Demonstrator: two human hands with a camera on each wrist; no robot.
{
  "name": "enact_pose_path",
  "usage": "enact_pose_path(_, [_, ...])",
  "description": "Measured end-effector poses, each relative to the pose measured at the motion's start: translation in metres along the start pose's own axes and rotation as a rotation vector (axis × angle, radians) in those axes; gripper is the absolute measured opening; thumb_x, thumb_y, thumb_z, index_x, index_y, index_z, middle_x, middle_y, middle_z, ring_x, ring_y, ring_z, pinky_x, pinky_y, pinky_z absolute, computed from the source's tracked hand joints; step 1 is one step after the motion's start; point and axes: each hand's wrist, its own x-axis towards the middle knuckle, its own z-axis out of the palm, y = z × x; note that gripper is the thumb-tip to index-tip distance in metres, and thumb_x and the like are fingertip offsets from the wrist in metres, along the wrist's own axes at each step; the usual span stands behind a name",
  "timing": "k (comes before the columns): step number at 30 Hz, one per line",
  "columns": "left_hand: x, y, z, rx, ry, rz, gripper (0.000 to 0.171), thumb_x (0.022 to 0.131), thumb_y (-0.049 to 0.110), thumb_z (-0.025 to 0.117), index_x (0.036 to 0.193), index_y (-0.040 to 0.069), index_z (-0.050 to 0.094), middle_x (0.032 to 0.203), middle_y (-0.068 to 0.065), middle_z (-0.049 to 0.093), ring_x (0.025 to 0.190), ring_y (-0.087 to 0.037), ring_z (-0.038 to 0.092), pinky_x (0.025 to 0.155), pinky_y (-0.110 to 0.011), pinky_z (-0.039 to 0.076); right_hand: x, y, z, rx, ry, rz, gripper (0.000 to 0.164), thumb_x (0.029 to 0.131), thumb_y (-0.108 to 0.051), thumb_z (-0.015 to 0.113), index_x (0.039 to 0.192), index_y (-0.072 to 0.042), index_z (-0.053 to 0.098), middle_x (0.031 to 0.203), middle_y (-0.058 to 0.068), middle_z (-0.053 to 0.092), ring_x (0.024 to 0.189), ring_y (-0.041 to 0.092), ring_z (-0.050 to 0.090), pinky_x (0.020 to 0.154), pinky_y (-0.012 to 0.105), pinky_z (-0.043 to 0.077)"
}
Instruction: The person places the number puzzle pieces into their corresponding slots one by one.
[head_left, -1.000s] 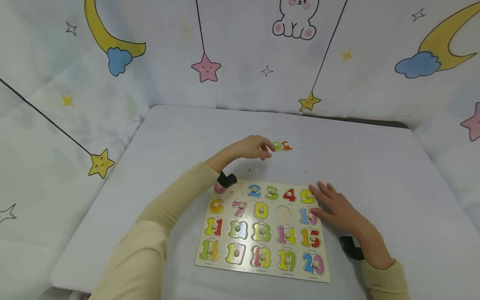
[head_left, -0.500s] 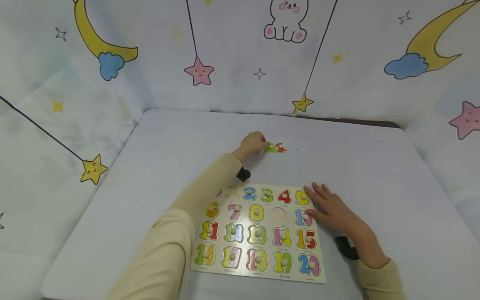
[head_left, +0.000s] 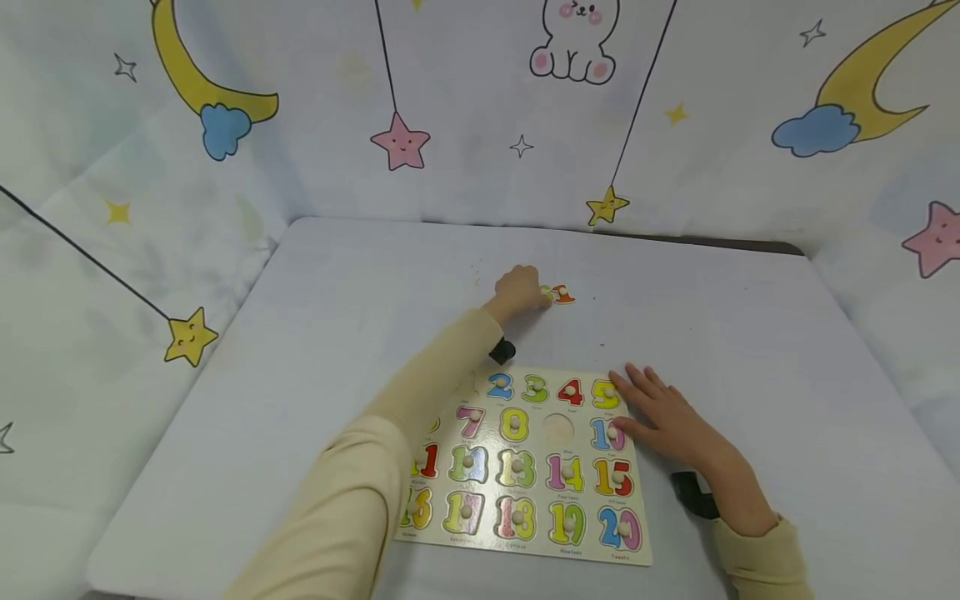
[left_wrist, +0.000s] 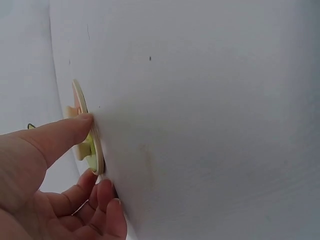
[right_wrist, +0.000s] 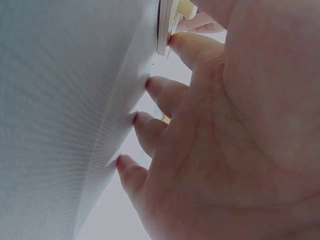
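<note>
At the back of the table my left hand (head_left: 517, 290) pinches a green wooden number piece (left_wrist: 93, 161) with a peg knob, its thumb (left_wrist: 75, 127) and index finger at the piece's edges. The piece lies on or close to the table; its digit is partly hidden by the hand. Beside it, to the right, lies an orange number 1 piece (head_left: 563, 294). My right hand (head_left: 667, 421) rests with spread fingers at the upper right edge of a wooden number puzzle board (head_left: 542, 493). Knobbed numbers fill most of the board, and a round recess (head_left: 558, 429) in the second row holds no piece.
The left sleeve (head_left: 390, 467) crosses over the board's left side and hides some numbers. A white cloth covers the table (head_left: 750, 333). Behind it hangs a patterned cloth (head_left: 465, 183) with moons and stars.
My left hand has reached farther right and taken hold of the green piece, and its sleeve covers more of the board. The right hand stays at the board's edge. The head view shifted slightly.
</note>
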Motion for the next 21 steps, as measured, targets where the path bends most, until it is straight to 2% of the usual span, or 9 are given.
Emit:
enact_pose_path(7, [-0.003,-0.001,0.007,-0.101,0.05,0.063,0.033,0.085,0.024,0.068,0.106,0.008,0.048,0.091,-0.004,0.055,0.074,-0.017,0.051,0.061,-0.029,0.04,0.0,0.001,0.0,0.0,-0.004,-0.004,0.074,0.089,-0.045,0.059,0.147,-0.01,0.029,0.15,0.022,0.018,0.136,0.043,0.006,0.1,0.064,0.01])
enact_pose_path(11, [-0.005,-0.002,0.009,-0.145,0.069,0.097,0.032,0.087,0.021,0.066,0.11,0.01,0.047,0.091,-0.005,0.058,0.071,-0.017,0.05,0.059,-0.028,0.038,0.0,0.0,-0.001,0.0,-0.005,-0.001,0.074,0.088,-0.044,0.06,0.146,-0.009,0.03,0.15,0.022,0.018,0.136,0.043,0.006,0.1,0.064,0.009])
enact_pose_path(18, [-0.01,-0.009,0.008,-0.266,0.103,0.189,0.028,0.088,0.015,0.064,0.114,0.013,0.056,0.087,-0.003,0.06,0.069,-0.015,0.051,0.057,-0.026,0.038,0.0,-0.001,-0.001,-0.002,-0.005,0.0,0.074,0.089,-0.045,0.059,0.146,-0.009,0.03,0.15,0.021,0.018,0.136,0.043,0.006,0.1,0.064,0.009])
enact_pose_path(21, [-0.012,-0.012,0.006,-0.253,0.115,0.225,0.027,0.091,0.013,0.059,0.117,0.014,0.061,0.094,-0.003,0.061,0.077,-0.014,0.054,0.06,-0.026,0.041,0.0,0.0,-0.001,-0.002,-0.002,-0.001,0.074,0.088,-0.045,0.06,0.146,-0.009,0.03,0.15,0.022,0.018,0.136,0.043,0.006,0.1,0.064,0.009])
